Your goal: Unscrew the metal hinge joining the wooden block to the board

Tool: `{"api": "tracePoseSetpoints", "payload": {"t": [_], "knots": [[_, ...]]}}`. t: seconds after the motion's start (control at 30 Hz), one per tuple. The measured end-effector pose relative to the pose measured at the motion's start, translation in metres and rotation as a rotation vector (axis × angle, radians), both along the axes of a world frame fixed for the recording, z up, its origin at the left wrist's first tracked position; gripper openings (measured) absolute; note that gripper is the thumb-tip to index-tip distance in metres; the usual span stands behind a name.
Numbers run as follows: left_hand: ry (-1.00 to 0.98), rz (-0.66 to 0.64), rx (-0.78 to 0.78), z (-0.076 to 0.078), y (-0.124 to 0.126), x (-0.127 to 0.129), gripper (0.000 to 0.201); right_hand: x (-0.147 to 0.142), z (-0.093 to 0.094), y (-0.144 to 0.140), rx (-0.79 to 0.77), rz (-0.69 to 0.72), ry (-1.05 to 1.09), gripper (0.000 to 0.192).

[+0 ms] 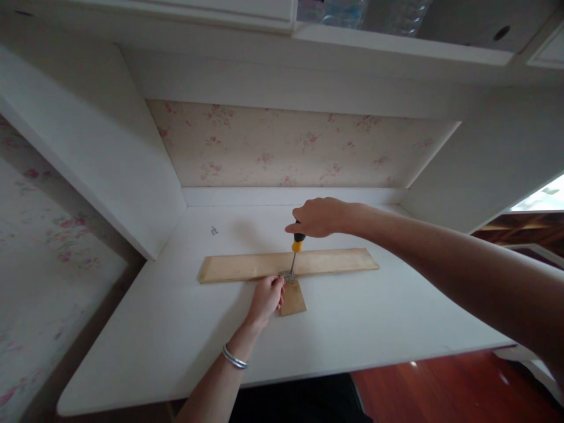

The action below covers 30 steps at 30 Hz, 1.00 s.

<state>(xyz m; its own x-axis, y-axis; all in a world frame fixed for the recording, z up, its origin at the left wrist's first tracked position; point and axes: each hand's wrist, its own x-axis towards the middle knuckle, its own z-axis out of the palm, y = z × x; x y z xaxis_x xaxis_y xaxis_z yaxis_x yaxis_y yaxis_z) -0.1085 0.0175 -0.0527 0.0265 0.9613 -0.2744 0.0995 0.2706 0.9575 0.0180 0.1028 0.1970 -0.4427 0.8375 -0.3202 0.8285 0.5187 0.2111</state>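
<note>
Midway between desk [361, 311] front and back edges: right hand [318, 216] is gripping screwdriver [297, 245], left hand [265, 298] is pinching metal plate [288, 277].

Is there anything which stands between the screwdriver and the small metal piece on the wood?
Nothing visible does: the screwdriver runs down unobstructed to the metal piece. The left grip is at the piece's left end, outside that path.

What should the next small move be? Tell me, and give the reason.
Probably a slight turn of the screwdriver with the right hand, the left hand steadying the metal plate: the right hand grips the handle, the shaft points down to the plate where the long board and short board meet, and the left hand is right beside it.
</note>
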Motion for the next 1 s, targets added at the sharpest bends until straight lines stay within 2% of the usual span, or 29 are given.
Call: {"api": "tracePoseSetpoints", "payload": {"t": [0.07, 0.1, 0.17, 0.27, 0.37, 0.4, 0.47, 0.57, 0.63, 0.7, 0.73, 0.8, 0.9, 0.93, 1.0], "knots": [[-0.001, 0.013, -0.002, 0.0004, 0.0001, 0.0002, 0.028, 0.0024, 0.0001, -0.0002, -0.078, 0.106, 0.049, 0.05], [-0.004, 0.02, -0.004, 0.0006, 0.0001, 0.0002, 0.029, 0.0037, 0.0002, 0.0001, -0.113, 0.139, 0.071, 0.053], [-0.01, 0.028, -0.006, 0.0007, 0.0001, 0.0002, 0.029, 0.0057, -0.0005, 0.0012, -0.118, 0.103, 0.069, 0.062], [-0.009, 0.028, -0.002, 0.0004, 0.0002, 0.0, 0.029, 0.0071, -0.0026, 0.0024, -0.019, -0.023, 0.005, 0.067], [0.0, 0.023, 0.005, 0.0002, 0.0004, 0.0001, 0.029, 0.0082, -0.0023, 0.0016, -0.08, 0.096, 0.045, 0.05], [0.004, 0.021, 0.006, 0.0002, 0.0005, 0.0002, 0.029, 0.0083, -0.0014, 0.0009, -0.123, 0.131, 0.066, 0.05], [0.01, 0.017, 0.002, 0.0005, 0.0006, 0.0006, 0.029, 0.008, 0.0006, -0.0008, -0.17, 0.094, 0.063, 0.058], [0.016, 0.015, 0.002, 0.0011, 0.0005, 0.0012, 0.028, 0.007, 0.002, -0.0016, -0.04, -0.041, -0.009, 0.063], [0.019, 0.012, 0.005, 0.0014, 0.0004, 0.0013, 0.029, 0.0075, 0.002, -0.0006, 0.005, 0.004, -0.002, 0.054], [0.022, 0.006, 0.004, 0.0017, 0.0004, 0.0011, 0.029, 0.0082, 0.0024, 0.0005, -0.046, 0.095, 0.043, 0.047], [0.025, 0.005, 0.003, 0.0019, 0.0004, 0.001, 0.029, 0.0081, 0.0027, 0.0007, -0.082, 0.113, 0.053, 0.05], [0.029, 0.003, 0.0, 0.0022, 0.0004, 0.0009, 0.029, 0.0064, 0.003, 0.0, -0.109, 0.079, 0.026, 0.057], [0.025, 0.005, -0.004, 0.0031, 0.0001, 0.001, 0.03, 0.0021, 0.0025, -0.0018, -0.016, -0.005, -0.039, 0.066], [0.021, 0.007, -0.005, 0.0034, -0.0001, 0.0011, 0.029, 0.0011, 0.0026, -0.0022, -0.002, 0.003, -0.04, 0.065], [0.014, 0.008, -0.008, 0.0042, -0.0005, 0.001, 0.029, 0.0002, 0.0037, -0.0022, -0.041, 0.074, -0.01, 0.051]]}}
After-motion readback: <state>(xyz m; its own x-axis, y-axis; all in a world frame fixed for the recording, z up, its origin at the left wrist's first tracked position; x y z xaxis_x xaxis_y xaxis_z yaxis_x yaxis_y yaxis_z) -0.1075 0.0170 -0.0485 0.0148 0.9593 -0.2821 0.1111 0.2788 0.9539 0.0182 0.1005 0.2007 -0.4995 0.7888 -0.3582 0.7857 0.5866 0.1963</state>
